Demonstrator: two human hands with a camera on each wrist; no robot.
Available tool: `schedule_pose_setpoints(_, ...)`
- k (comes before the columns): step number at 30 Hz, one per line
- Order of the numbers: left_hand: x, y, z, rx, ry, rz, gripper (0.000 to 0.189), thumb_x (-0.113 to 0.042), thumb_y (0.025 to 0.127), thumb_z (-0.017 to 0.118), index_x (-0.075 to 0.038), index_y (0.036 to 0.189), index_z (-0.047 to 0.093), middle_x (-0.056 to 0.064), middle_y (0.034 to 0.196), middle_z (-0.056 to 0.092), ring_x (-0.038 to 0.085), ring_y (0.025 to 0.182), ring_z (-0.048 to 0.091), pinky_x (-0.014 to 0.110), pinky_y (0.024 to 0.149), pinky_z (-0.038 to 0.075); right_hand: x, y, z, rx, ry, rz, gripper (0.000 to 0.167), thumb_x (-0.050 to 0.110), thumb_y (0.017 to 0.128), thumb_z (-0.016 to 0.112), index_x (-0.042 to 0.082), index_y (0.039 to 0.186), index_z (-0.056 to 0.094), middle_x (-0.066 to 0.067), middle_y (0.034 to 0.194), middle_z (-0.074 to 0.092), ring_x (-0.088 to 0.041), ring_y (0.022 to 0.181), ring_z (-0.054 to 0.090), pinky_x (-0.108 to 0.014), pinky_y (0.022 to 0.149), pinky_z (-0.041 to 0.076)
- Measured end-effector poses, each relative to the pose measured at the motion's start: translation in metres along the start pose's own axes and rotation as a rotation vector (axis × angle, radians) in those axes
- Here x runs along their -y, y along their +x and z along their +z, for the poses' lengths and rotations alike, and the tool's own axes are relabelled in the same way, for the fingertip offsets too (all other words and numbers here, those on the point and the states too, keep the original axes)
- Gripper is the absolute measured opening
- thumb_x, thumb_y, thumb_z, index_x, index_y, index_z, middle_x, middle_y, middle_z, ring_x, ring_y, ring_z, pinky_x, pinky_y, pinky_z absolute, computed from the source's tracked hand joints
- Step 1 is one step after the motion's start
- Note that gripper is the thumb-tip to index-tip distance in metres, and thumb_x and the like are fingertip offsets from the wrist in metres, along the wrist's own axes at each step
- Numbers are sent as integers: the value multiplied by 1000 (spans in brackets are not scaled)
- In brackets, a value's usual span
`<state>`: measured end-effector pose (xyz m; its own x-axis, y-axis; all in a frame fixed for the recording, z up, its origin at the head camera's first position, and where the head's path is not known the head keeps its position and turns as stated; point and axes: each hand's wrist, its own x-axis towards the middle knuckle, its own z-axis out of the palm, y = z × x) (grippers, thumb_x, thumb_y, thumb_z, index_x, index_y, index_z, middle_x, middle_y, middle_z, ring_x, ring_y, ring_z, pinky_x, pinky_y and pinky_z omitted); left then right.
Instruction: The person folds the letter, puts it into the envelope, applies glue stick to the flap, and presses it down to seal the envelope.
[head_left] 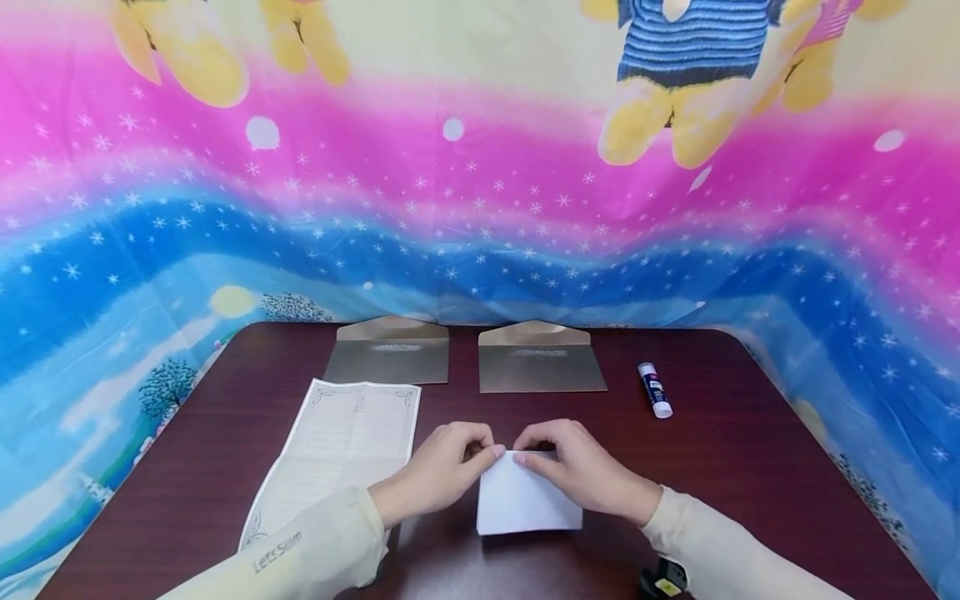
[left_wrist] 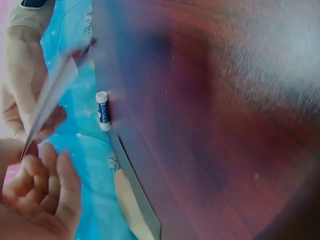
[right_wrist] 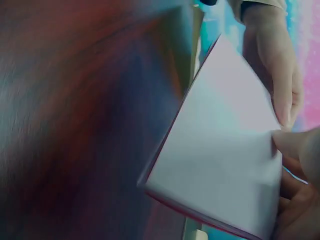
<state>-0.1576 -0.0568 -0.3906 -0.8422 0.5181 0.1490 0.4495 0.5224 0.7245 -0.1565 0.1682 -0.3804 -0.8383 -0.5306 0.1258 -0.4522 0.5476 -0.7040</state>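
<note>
A white folded sheet of paper [head_left: 525, 504] is held up by its far edge between both hands, over the near middle of the table. My left hand [head_left: 442, 467] pinches the left part of that edge between thumb and fingers. Close beside it, my right hand [head_left: 592, 471] pinches the same edge, its thumb lying across the white face. In the right wrist view the folded sheet [right_wrist: 215, 145] shows a plain front and layered lower edges. The left wrist view catches the folded sheet [left_wrist: 47, 100] nearly edge-on, with the left fingers [left_wrist: 67, 185] below it.
A cream letter sheet [head_left: 337, 450] with a decorated border lies partly under the left forearm. Two envelopes with raised flaps, a left envelope [head_left: 390, 360] and a right envelope [head_left: 542, 367], lie at the table's back. A glue stick [head_left: 655, 390] lies at the right.
</note>
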Motion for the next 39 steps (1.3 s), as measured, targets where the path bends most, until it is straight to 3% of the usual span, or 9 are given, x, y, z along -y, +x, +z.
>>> schedule_pose_setpoints(3, 1, -1, 2, -41, -41, -13, 32, -22, 101, 61, -15, 71, 55, -11, 60, 41, 0, 57, 38, 18, 54, 34, -1, 1, -3, -76, 75, 12, 10, 14, 98, 66, 14, 96, 76, -1, 90, 74, -3, 75, 60, -23, 66, 54)
schedule_pose_setpoints(8, 2, -5, 5, -41, -74, -22, 36, -23, 101, 62, -13, 68, 53, -10, 59, 42, 0, 56, 38, 18, 53, 33, -4, 2, -8, -139, 119, 14, 10, 13, 97, 67, 11, 96, 76, -6, 90, 74, -6, 71, 61, -25, 61, 54)
schedule_pose_setpoints(15, 3, -10, 6, 78, -147, -45, 41, -30, 101, 63, -10, 65, 55, -6, 49, 52, 5, 46, 53, 20, 54, 42, -6, 1, -13, -181, 108, 36, 9, 13, 96, 68, 10, 98, 77, -6, 91, 75, -7, 71, 60, -24, 61, 53)
schedule_pose_setpoints(27, 7, -13, 4, 183, -196, -59, 39, -30, 100, 63, -12, 66, 58, -5, 46, 55, 26, 46, 65, 18, 53, 43, -3, 3, -15, -142, 96, 65, 8, 14, 95, 71, 11, 98, 77, -5, 91, 75, -11, 72, 60, -24, 62, 53)
schedule_pose_setpoints(33, 11, -16, 7, 135, -221, -64, 38, -29, 101, 62, -9, 69, 57, 1, 47, 56, 32, 44, 64, 20, 48, 41, -11, 4, -22, -188, 32, 99, 9, 16, 96, 70, 12, 99, 77, -2, 89, 73, -11, 72, 57, -24, 62, 51)
schedule_pose_setpoints(39, 13, -15, 6, 24, -279, -99, 40, -29, 102, 60, -5, 70, 55, 7, 48, 55, 30, 45, 62, 21, 52, 42, -22, 2, -32, -267, 80, 156, 22, 18, 101, 62, 3, 111, 74, -11, 98, 73, -14, 76, 57, -24, 65, 52)
